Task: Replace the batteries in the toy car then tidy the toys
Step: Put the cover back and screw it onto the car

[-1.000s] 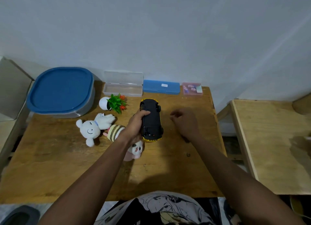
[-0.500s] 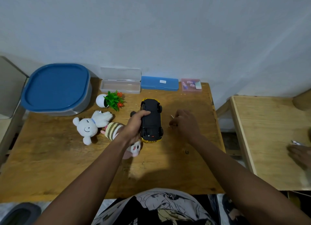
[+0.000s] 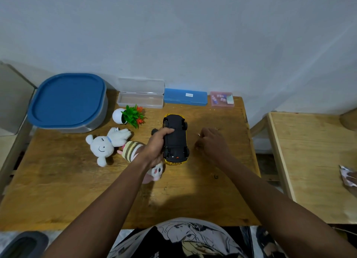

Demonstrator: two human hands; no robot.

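Note:
The toy car (image 3: 174, 139) lies upside down in the middle of the wooden table (image 3: 58, 190), black underside up and yellow body showing at the edges. My left hand (image 3: 156, 147) grips its left side, thumb across the underside. My right hand (image 3: 210, 143) hovers just right of the car with fingers curled on a small thin object (image 3: 199, 135); only its pale tip shows. A white plush bear (image 3: 104, 145) and a striped plush doll (image 3: 131, 148) lie left of the car, the doll partly under my left wrist.
A blue-lidded container (image 3: 67, 101) stands at the back left. An open clear case (image 3: 140, 100), a blue case (image 3: 185, 98) and a small pink box (image 3: 222, 99) line the wall. A toy plant (image 3: 131, 115) lies behind the plush toys. Another person's hand (image 3: 350, 177) rests on the right-hand table (image 3: 309, 161).
My right hand lifted off the table and closed on the small thin object beside the car. My left hand stayed on the car. Another person's hand came into view at the right edge.

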